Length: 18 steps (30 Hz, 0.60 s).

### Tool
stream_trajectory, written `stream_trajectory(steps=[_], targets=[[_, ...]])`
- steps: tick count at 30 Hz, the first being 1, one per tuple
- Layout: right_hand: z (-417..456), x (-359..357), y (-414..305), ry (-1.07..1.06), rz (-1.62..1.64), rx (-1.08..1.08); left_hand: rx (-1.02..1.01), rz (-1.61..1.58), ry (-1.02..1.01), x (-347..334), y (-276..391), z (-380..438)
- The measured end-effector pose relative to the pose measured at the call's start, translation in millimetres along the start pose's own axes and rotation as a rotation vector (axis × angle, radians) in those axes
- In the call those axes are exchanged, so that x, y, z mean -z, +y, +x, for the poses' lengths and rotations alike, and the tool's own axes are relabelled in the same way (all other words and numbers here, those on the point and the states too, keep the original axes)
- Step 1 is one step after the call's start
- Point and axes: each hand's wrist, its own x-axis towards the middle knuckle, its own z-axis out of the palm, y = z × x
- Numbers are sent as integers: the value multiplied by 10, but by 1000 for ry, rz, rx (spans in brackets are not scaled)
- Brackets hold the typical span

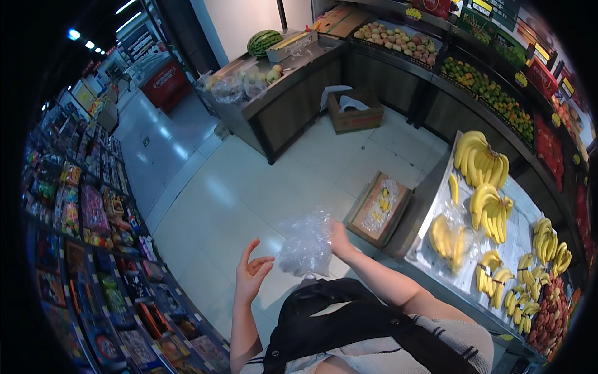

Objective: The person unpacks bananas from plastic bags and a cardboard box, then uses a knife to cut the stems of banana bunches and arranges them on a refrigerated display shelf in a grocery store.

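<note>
Before my body hangs a crumpled clear plastic bag (306, 243), with my right hand (341, 239) gripping it at its right edge. The fingers of that hand are partly hidden by the plastic. Just left of the bag, my left hand (252, 269) is raised with fingers apart and nothing in it. To my right, a metal display table (467, 269) bears several banana bunches (490, 210). One banana bunch in a clear bag (448, 238) lies at the table's near left side.
A cardboard box (378, 208) with bananas pictured or visible on top sits beside the table. An opened carton (357, 110) stands by the counter (289, 89), which carries a watermelon (264, 43) and bagged fruit (243, 82). Packed shelves (107, 262) line the left.
</note>
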Motion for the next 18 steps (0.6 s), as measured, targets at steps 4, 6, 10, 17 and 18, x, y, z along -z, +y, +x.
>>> stream_trajectory(steps=[4, 6, 10, 17, 18], targets=[[1351, 479, 83, 373, 111, -74, -643, 492, -206, -364, 508, 1564], [2013, 601, -45, 508, 225, -132, -933, 678, -434, -643, 560, 2322], [3187, 1016, 220, 396, 430, -203, -990, 1043, -513, -1375, 586, 3954], [5632, 1659, 70, -103, 427, -261, -786, 650, -503, -1859, 645, 6643], [5849, 1810, -57, -137, 451, -302, -760, 633, -490, -1912, 801, 6920]])
